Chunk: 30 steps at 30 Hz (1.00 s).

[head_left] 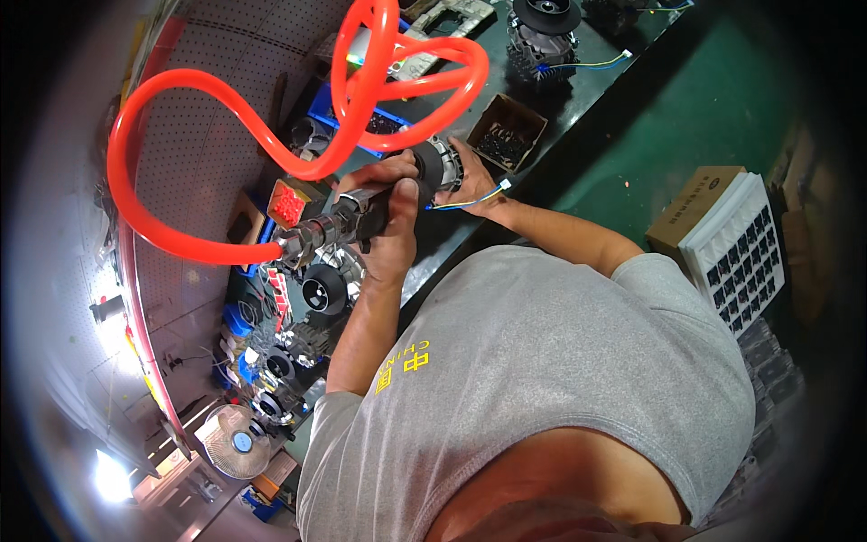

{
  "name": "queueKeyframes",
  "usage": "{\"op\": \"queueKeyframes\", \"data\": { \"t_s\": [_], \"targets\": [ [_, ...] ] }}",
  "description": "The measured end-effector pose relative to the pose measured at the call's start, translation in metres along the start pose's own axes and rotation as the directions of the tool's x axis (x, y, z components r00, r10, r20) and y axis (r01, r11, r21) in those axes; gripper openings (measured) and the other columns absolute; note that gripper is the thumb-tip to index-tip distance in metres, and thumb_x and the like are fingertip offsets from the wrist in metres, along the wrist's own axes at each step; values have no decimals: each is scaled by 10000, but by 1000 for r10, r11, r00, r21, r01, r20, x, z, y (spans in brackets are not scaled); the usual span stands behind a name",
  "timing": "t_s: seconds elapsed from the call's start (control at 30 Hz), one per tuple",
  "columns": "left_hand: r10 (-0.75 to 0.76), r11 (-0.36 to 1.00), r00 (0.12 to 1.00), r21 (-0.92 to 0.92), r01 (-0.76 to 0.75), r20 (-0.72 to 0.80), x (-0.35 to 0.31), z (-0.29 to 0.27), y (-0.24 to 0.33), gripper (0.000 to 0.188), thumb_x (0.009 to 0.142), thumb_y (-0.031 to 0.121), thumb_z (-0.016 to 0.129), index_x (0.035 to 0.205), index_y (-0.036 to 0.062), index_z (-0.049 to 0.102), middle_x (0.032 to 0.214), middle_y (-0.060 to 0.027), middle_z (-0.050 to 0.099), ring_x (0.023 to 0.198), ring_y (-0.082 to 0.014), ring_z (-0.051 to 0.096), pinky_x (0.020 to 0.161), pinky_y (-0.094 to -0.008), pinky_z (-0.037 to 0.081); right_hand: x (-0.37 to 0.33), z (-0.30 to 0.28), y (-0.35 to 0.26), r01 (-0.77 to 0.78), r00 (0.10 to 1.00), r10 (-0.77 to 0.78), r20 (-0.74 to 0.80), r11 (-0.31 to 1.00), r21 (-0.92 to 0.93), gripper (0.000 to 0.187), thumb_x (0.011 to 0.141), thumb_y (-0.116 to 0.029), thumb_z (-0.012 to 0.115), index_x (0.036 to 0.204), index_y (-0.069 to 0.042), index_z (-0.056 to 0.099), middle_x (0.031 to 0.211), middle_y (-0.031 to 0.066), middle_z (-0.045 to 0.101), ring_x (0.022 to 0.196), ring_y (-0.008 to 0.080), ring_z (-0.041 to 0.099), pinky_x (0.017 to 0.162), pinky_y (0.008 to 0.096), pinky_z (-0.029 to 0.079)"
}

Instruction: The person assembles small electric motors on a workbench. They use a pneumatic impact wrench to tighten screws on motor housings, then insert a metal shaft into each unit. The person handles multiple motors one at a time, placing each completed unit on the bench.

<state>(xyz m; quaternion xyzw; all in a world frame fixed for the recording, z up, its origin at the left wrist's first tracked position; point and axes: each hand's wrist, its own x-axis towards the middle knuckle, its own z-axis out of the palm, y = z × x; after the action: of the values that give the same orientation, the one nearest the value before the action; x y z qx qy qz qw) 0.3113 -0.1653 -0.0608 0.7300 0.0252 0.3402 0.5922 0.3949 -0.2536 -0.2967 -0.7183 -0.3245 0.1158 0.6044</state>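
Observation:
My left hand (390,221) is wrapped round a dark air tool (341,222) with a metal hose fitting at its rear. An orange-red coiled air hose (194,242) runs from that fitting. The tool's front end is hidden behind the hand and a motor unit. My right hand (474,188) grips the far right side of this motor unit (449,163), which has a black round top and a silvery housing. From the unit a blue and yellow lead (465,204) with a white plug hangs over my right wrist area.
A cardboard box of small dark parts (508,135) stands just beyond my right hand. More motor units (323,289) line the bench to the left, and another (542,41) stands at the far end. A red-filled bin (287,203), a fan (237,441) and a white tray (745,257) are around.

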Motion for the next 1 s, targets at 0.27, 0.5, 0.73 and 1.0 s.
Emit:
{"op": "queueKeyframes", "data": {
  "t_s": [0.27,0.5,0.73,1.0],
  "targets": [
    [-68,997,997,-44,66,-43,-6,0,-4,215,885,-60,652,1076,-22,563,1007,-150,702,1046,-263,684,1060,-454,493,-1,-1,-4,-23,1000,23,-17,1000,5,1215,602,-401,937,1534,51,302,1478,312,443,1390,455,440,1179,471,362],
    [-146,989,988,-26,147,39,1,13,12,237,887,-55,685,1089,-3,573,1023,-134,712,1056,-241,674,1025,-424,504,-2,3,6,-8,1000,7,-25,1000,-18,1245,614,-466,943,1533,57,285,1488,307,433,1402,476,412,1193,491,336],
    [-127,991,992,-43,127,4,0,18,-1,214,908,-68,662,1048,37,539,958,-106,667,991,-220,677,1041,-492,516,-4,6,6,-27,1000,27,-12,1000,14,1269,604,-478,945,1548,55,287,1522,313,404,1447,475,356,1214,491,309],
    [-155,988,987,14,155,30,8,21,0,124,916,-36,651,951,26,549,907,-89,644,947,-211,667,1046,-522,515,-4,2,4,-43,999,43,5,999,4,1287,597,-481,950,1555,55,277,1531,314,395,1459,471,342,1222,485,297]
  ]
}}
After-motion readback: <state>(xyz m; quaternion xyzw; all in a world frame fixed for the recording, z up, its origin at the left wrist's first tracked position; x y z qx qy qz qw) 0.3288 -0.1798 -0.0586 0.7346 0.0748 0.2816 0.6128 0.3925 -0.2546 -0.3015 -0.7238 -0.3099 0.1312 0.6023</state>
